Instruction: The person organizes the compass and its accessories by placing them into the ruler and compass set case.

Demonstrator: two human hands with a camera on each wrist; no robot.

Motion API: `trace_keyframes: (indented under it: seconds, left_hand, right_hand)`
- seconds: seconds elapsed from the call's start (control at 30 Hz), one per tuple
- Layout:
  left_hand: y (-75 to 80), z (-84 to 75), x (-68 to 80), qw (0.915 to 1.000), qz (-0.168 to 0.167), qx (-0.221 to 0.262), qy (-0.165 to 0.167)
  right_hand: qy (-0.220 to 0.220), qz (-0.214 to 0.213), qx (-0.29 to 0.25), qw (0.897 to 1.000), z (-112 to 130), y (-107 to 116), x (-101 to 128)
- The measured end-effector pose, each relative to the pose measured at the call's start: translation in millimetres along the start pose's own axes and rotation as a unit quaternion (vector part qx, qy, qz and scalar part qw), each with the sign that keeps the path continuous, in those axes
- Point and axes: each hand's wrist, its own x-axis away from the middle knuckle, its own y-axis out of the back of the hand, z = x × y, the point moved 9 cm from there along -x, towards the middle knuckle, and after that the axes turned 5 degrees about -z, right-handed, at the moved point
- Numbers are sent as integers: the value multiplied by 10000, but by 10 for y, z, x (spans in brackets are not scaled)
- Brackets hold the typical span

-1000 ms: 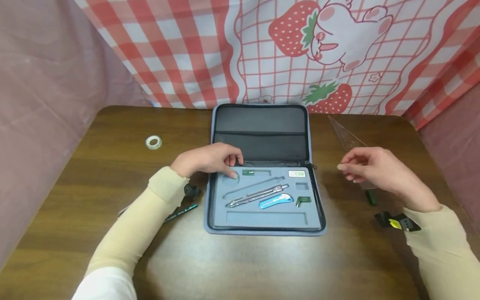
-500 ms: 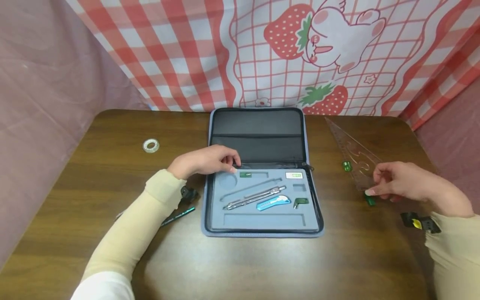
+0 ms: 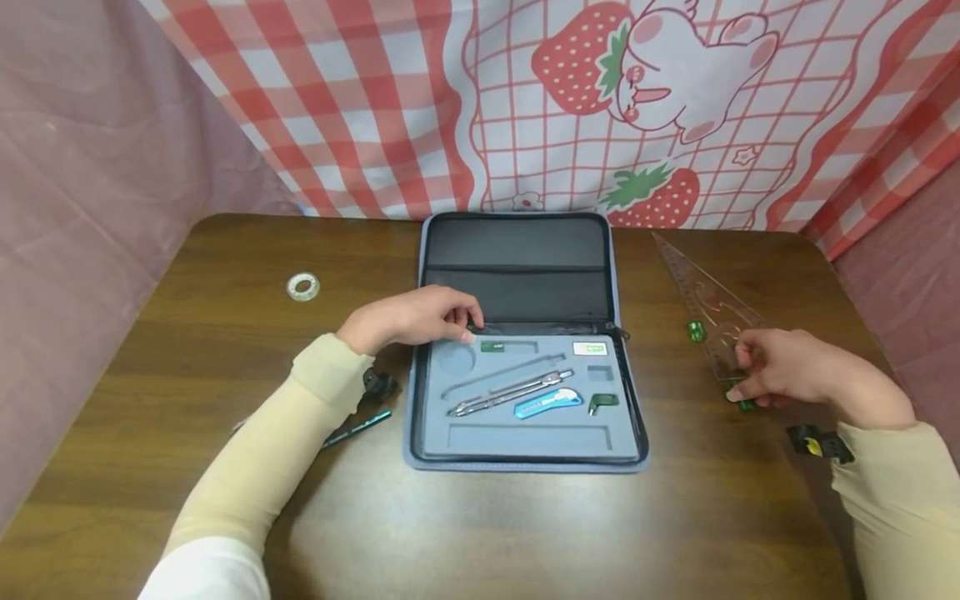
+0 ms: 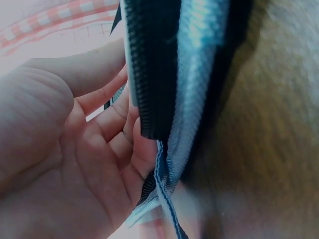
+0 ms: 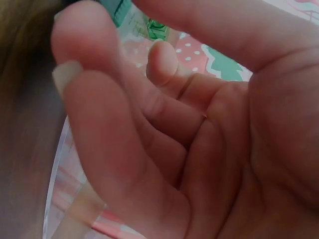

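Note:
In the head view an unzipped stationery case (image 3: 525, 462) lies open, with a blue-grey foam insert (image 3: 442, 433). My left hand (image 3: 408, 317) rests loosely curled at its left inner edge, thumb at the foam's back corner. Close up, the left wrist view shows the case's zip edge (image 4: 144, 74) against those fingers. Over the near corner of a clear set square (image 3: 697, 292) is my right hand (image 3: 798, 371), fingers curled in. Its fingertips overlap a small green piece (image 3: 745, 406); I cannot tell whether they grip it. A second green piece (image 3: 696, 331) lies beside the set square.
The foam bears a silver compass (image 3: 513, 392), a blue utility knife (image 3: 547, 402), a bent green piece (image 3: 603, 402) and a white eraser-like block (image 3: 590, 348). A tape-like ring (image 3: 302, 287) lies far left on the wooden table (image 3: 225, 333). A dark pencil (image 3: 360, 427) is near my left sleeve.
My right hand has moved right and towards me, down to the set square's near corner, uncovering the second green piece. My left thumb has lifted back from the foam's round recess.

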Motion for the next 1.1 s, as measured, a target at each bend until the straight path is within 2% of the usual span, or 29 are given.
trace_keyframes:
  seconds: [0.17, 0.27, 0.33, 0.43, 0.5, 0.57, 0.67, 0.73, 0.93, 1.03, 1.1]
  left_hand:
    - [7, -10, -10, 10000, 10, 40, -5]
    - [9, -5, -17, 10000, 19, 51, -6]
    - [11, -2, -17, 10000, 29, 55, -5]
    - [7, 3, -16, 10000, 45, 50, 22]
    - [4, 8, -15, 10000, 45, 40, 47]
    - [2, 12, -16, 10000, 44, 23, 69]
    - [-3, 12, -20, 10000, 52, -10, 55]
    - [-5, 10, -17, 10000, 64, -25, 43]
    - [11, 34, 21, 9999, 75, -55, 112]
    - [13, 17, 12, 9999, 64, -99, 42]
    - [3, -6, 1, 9998, 86, -169, -34]
  right_hand:
    - [194, 71, -137, 9997, 37, -4, 7]
    - [643, 363, -779, 9942, 93, -15, 44]
    - [1178, 652, -1483, 9797, 172, -22, 86]
    - [2066, 961, -2398, 9437, 314, 0, 165]
    - [2518, 981, -2666, 9252, 404, 30, 212]
    - [2806, 867, -2695, 9171, 477, 58, 242]
    - [2951, 656, -2631, 9162, 561, 74, 255]
    - [2872, 538, -2595, 9205, 606, 62, 224]
    - [2047, -166, -2160, 9545, 780, 7, -35]
    - [1752, -463, -1978, 9634, 903, -17, -149]
    - [1733, -583, -1870, 9652, 1019, -32, -218]
